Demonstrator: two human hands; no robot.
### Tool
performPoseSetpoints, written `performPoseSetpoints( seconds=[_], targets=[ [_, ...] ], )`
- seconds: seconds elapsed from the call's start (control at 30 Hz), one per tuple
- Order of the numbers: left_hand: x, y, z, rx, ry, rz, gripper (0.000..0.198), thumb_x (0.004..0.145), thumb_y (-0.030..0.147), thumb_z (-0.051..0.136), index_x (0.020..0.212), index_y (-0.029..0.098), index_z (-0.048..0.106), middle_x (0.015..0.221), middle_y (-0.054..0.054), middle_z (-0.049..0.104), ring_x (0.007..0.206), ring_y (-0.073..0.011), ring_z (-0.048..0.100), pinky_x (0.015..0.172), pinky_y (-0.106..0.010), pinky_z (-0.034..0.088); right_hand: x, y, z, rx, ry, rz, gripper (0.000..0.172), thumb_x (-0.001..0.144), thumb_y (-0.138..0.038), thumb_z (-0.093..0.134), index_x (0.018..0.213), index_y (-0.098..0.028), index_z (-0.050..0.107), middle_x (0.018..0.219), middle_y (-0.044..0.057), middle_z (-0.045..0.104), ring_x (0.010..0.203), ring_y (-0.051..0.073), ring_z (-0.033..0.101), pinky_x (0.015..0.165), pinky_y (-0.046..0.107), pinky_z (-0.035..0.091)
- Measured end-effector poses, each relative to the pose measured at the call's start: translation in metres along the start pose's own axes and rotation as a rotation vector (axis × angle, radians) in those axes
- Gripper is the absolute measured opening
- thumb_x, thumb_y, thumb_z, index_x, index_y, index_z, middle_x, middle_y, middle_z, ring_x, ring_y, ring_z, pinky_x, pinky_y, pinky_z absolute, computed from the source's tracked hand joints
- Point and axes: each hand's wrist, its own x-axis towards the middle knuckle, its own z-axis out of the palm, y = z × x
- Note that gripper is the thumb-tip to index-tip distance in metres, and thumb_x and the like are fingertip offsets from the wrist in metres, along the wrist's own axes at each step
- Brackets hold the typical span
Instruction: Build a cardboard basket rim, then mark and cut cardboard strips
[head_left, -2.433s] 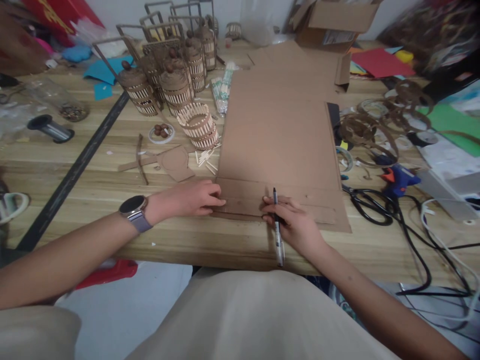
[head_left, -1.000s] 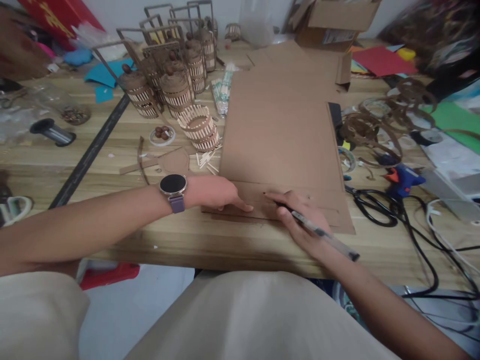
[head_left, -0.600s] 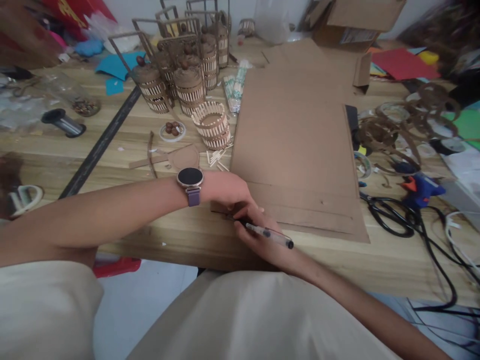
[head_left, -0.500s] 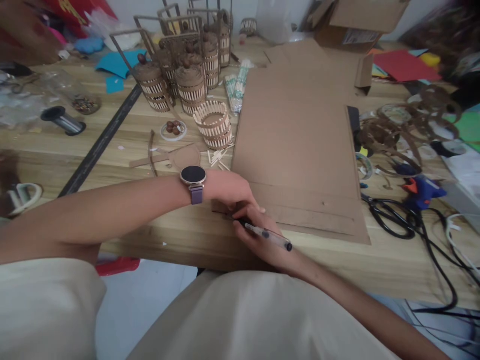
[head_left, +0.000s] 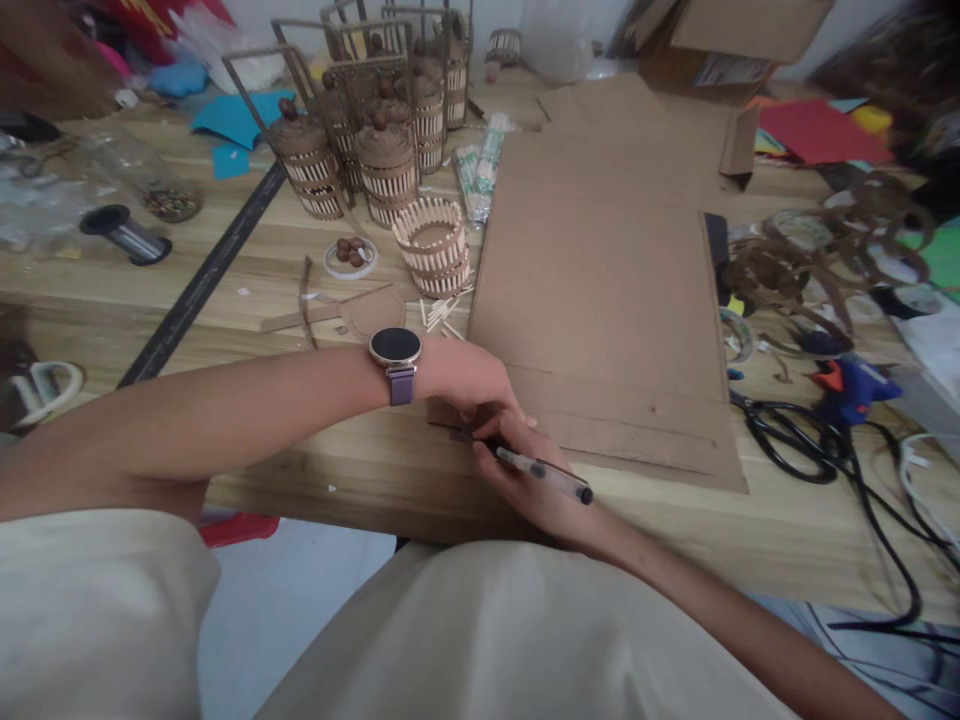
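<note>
- A pen [head_left: 544, 477] is held by the right hand [head_left: 529, 470]; its barrel is gripped between closed fingers, with the rear end directed toward four o'clock and the writing end toward ten, where the tip cannot be clearly made out.
- The left hand [head_left: 478, 383] is bent over brown cardboard at ten o'clock from the right, just beside it; its fingers are curled downward and partly covered, so whether anything is gripped by them cannot be told.
- A watch [head_left: 396, 345] is worn on the left wrist.
- A piece of brown cardboard [head_left: 441, 411] is seen under the left hand, its edge exposed at nine o'clock from the fingers.
- From the hands, a large cardboard sheet [head_left: 600, 280] is spread toward one o'clock on the wooden table [head_left: 352, 500]; long, faint lines are seen along its near edge.
- At eleven o'clock, an open basket [head_left: 431, 255] of pale sticks is placed, with loose sticks [head_left: 444, 315] scattered at its foot; lidded baskets [head_left: 386, 170] with tall handles are grouped behind it.
- At ten o'clock, brown beads [head_left: 349, 250] are gathered within a white ring [head_left: 351, 276]; farther out, a spool [head_left: 126, 237] is laid on its side.
- At three o'clock, a blue-and-orange glue gun [head_left: 859, 390] is set down well apart.
</note>
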Motion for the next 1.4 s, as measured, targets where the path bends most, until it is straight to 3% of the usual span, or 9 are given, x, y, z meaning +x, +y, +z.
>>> performPoseSetpoints(
  seconds=[0.1, 0.33, 0.47, 0.53, 0.63, 0.73, 0.9, 1.17, 1.4],
  targets=[
    [0.000, 0.001, -0.002, 0.024, -0.143, 0.019, 0.036, 0.093, 0.024, 0.061, 0.122, 0.045, 0.069, 0.079, 0.003, 0.076, 0.062, -0.0158, 0.057, 0.059, -0.027, 0.034, 0.000, 0.001, 0.002, -0.004, -0.027, -0.008, 0.004, 0.087, -0.022, 0.052, 0.088, -0.024, 0.056, 0.089, 0.003, 0.071, 0.074, 0.016, 0.065, 0.064, 0.028, 0.050],
    [0.000, 0.003, -0.006, 0.063, -0.174, 0.004, 0.066, 0.076, 0.004, 0.070, 0.126, 0.048, 0.065, 0.091, 0.006, 0.078, 0.068, -0.0156, 0.060, 0.060, -0.025, 0.034, -0.003, 0.001, -0.004, 0.001, 0.012, -0.003, 0.007, 0.087, -0.019, 0.050, 0.086, -0.024, 0.054, 0.085, 0.002, 0.070, 0.075, 0.016, 0.065, 0.068, 0.029, 0.050],
    [0.000, 0.006, -0.009, 0.098, -0.168, 0.024, 0.058, 0.083, 0.008, 0.066, 0.128, 0.046, 0.065, 0.090, 0.004, 0.078, 0.071, -0.0161, 0.062, 0.059, -0.025, 0.035, -0.001, 0.000, -0.001, -0.003, -0.016, 0.004, 0.004, 0.086, -0.021, 0.052, 0.088, -0.024, 0.054, 0.085, 0.002, 0.070, 0.073, 0.017, 0.065, 0.064, 0.028, 0.049],
    [0.000, 0.007, -0.010, 0.115, -0.180, 0.012, 0.058, 0.080, 0.007, 0.069, 0.123, 0.044, 0.068, 0.090, 0.004, 0.078, 0.071, -0.0165, 0.063, 0.058, -0.025, 0.034, -0.002, 0.000, -0.005, -0.020, -0.005, 0.024, 0.005, 0.086, -0.021, 0.051, 0.086, -0.024, 0.054, 0.081, 0.001, 0.069, 0.069, 0.016, 0.064, 0.062, 0.027, 0.049],
    [0.001, 0.008, -0.011, 0.124, -0.221, -0.006, 0.069, 0.074, 0.003, 0.072, 0.128, 0.046, 0.064, 0.094, 0.005, 0.078, 0.070, -0.0173, 0.063, 0.056, -0.026, 0.033, -0.012, 0.002, -0.024, -0.056, 0.020, 0.070, 0.006, 0.087, -0.022, 0.051, 0.084, -0.024, 0.056, 0.070, -0.002, 0.065, 0.059, 0.014, 0.060, 0.056, 0.025, 0.047],
    [0.002, 0.008, -0.012, 0.167, -0.247, -0.020, 0.080, 0.078, 0.005, 0.072, 0.142, 0.048, 0.050, 0.103, 0.002, 0.077, 0.076, -0.0192, 0.064, 0.058, -0.026, 0.034, -0.029, 0.008, -0.053, -0.125, 0.083, 0.133, 0.012, 0.089, -0.027, 0.052, 0.079, -0.024, 0.058, 0.064, -0.002, 0.064, 0.055, 0.014, 0.060, 0.051, 0.024, 0.046],
    [0.002, 0.011, -0.016, 0.180, -0.292, -0.017, 0.080, 0.081, 0.006, 0.070, 0.145, 0.047, 0.044, 0.109, -0.001, 0.076, 0.080, -0.0195, 0.064, 0.060, -0.025, 0.034, -0.046, 0.009, -0.085, -0.220, 0.164, 0.230, 0.017, 0.087, -0.029, 0.054, 0.070, -0.026, 0.057, 0.061, -0.001, 0.064, 0.054, 0.016, 0.061, 0.046, 0.026, 0.044],
    [0.002, 0.008, -0.011, 0.138, -0.261, -0.055, 0.080, 0.079, 0.008, 0.071, 0.141, 0.051, 0.047, 0.103, 0.001, 0.076, 0.076, -0.0191, 0.062, 0.058, -0.025, 0.032, -0.031, 0.000, -0.046, -0.071, 0.091, 0.130, 0.008, 0.088, -0.024, 0.052, 0.083, -0.023, 0.058, 0.066, -0.002, 0.062, 0.053, 0.012, 0.054, 0.049, 0.023, 0.041],
    [0.004, 0.003, -0.006, 0.137, -0.261, -0.023, 0.079, 0.079, 0.008, 0.071, 0.143, 0.049, 0.046, 0.102, 0.001, 0.077, 0.077, -0.0192, 0.063, 0.058, -0.026, 0.031, -0.026, 0.004, -0.038, -0.048, 0.086, 0.108, 0.008, 0.088, -0.023, 0.050, 0.084, -0.023, 0.056, 0.070, -0.001, 0.064, 0.061, 0.014, 0.060, 0.056, 0.024, 0.044]
  ],
)
